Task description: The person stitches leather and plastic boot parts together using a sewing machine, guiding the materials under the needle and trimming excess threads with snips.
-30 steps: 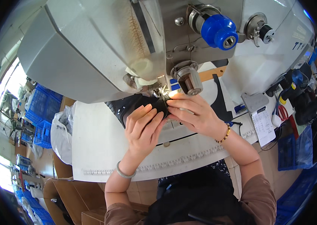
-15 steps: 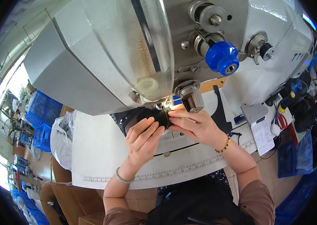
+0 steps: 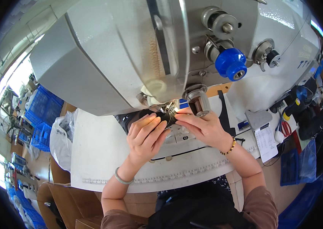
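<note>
Under the lit needle area [image 3: 171, 107] of a large white sewing machine [image 3: 119, 45] lies a black piece of material [image 3: 137, 114], apparently cloth or leather. My left hand [image 3: 144, 135] presses on its near side, fingers close together and bent over it. My right hand [image 3: 203, 129] pinches the right edge of the same piece, with thumb and fingertips beside the needle. The exact shape of the piece is hidden by my hands and the machine head.
The white table [image 3: 104, 164] carries a printed ruler strip [image 3: 161, 176] along its near edge. Rightward are a paper note [image 3: 265, 143] and red-handled scissors [image 3: 286, 128]. Blue crates [image 3: 44, 107] and a white plastic bag [image 3: 61, 147] stand left. A blue tension knob [image 3: 231, 64] juts out above.
The view has shifted slightly, so the machine head appears farther right. My left fingers now lie flatter over the black piece. My right hand still pinches its edge.
</note>
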Motion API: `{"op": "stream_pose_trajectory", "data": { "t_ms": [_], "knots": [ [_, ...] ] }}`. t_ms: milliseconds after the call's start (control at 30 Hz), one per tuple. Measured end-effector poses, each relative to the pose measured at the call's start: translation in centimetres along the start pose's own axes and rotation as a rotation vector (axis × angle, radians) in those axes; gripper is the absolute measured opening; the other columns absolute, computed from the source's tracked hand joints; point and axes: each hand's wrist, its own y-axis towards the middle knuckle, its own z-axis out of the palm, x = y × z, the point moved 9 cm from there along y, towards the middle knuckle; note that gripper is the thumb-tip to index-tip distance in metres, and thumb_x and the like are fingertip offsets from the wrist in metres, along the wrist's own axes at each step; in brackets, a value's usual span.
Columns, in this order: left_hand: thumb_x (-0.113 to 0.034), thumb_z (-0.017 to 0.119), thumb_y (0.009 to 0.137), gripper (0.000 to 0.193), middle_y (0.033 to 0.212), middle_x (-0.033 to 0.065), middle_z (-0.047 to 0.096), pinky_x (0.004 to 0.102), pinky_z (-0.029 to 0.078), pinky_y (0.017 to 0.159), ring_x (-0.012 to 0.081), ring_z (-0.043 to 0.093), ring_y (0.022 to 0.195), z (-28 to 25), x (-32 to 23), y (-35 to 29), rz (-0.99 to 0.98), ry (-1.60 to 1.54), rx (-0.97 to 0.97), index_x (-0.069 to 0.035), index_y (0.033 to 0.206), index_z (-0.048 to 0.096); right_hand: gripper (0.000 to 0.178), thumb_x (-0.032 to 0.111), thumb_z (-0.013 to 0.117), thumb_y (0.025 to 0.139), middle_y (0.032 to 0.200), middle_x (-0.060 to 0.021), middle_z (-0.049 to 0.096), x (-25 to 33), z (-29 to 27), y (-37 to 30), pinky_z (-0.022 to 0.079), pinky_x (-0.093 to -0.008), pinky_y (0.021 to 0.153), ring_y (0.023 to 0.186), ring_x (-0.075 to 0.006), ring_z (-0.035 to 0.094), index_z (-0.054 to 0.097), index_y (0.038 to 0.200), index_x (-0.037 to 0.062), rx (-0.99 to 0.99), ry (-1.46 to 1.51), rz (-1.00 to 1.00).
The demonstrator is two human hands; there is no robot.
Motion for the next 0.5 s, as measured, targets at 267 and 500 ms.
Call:
{"op": "stream_pose_trajectory", "data": {
  "t_ms": [267,500],
  "knots": [
    [-0.007,0.076,0.065,0.024,0.093,0.0031,0.062,0.034,0.048,0.071,0.0234,0.062,0.089,-0.1,0.1,0.1,0.012,-0.032,-0.04,-0.007,0.086,0.065,0.015,0.006,0.069,0.072,0.085,-0.0046,0.057,0.8,0.2,0.4,0.045,-0.0378,0.082,0.088,-0.0229,0.056,0.056,0.079,0.0041,-0.018,-0.062,0.033],
    [-0.002,0.075,0.065,0.023,0.086,0.0042,0.062,0.0312,0.046,0.068,0.0233,0.063,0.086,0.5,1.0,0.4,-0.077,-0.006,-0.083,-0.007,0.085,0.064,0.015,0.004,0.067,0.072,0.083,-0.0054,0.057,0.7,-0.2,1.8,0.044,-0.0386,0.085,0.087,-0.024,0.056,0.055,0.08,0.0037,-0.032,-0.212,0.064]
  ]
}}
